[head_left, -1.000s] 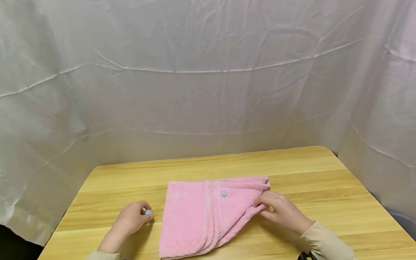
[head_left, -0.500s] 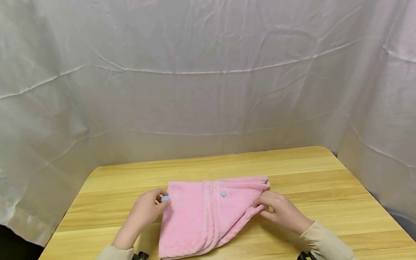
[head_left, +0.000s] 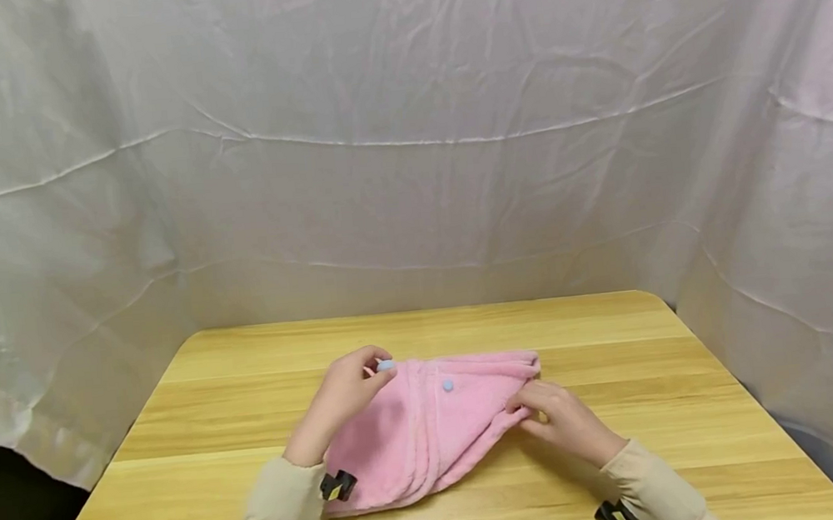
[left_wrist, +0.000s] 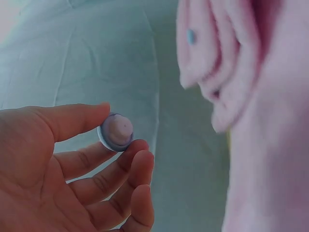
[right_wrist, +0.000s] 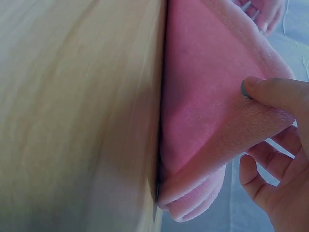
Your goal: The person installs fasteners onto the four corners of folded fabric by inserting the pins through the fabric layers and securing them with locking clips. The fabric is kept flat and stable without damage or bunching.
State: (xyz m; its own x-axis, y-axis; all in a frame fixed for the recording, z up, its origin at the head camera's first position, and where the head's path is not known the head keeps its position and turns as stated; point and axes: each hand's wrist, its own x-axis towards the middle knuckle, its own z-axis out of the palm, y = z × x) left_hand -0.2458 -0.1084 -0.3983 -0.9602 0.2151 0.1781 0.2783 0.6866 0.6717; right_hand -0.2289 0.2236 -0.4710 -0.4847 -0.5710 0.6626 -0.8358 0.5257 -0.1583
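Thumb and fingers of my left hand (head_left: 344,390) pinch a small round light-blue disc (left_wrist: 116,132) with a pale raised middle, above the left part of a pink plush towel (head_left: 478,426). The towel lies folded on the table, narrowing towards the right, with thick layered seams across its middle. A light-blue button (head_left: 448,385) sits on its upper face, right of the seams. At the towel's right end, my right hand (head_left: 564,426) pinches a folded edge between thumb and fingers. In the right wrist view a bluish spot shows at the tip of the thumb (right_wrist: 270,92).
The wooden table (head_left: 230,362) has rounded far corners. Pale fabric curtains (head_left: 412,210) hang behind it and at both sides. A black strap mount (head_left: 338,485) is on the left wrist, and another (head_left: 616,517) is on the right.
My left hand has moved right and away from me, carrying the blue disc from beside the towel to above its left part. The right hand keeps its hold on the edge.
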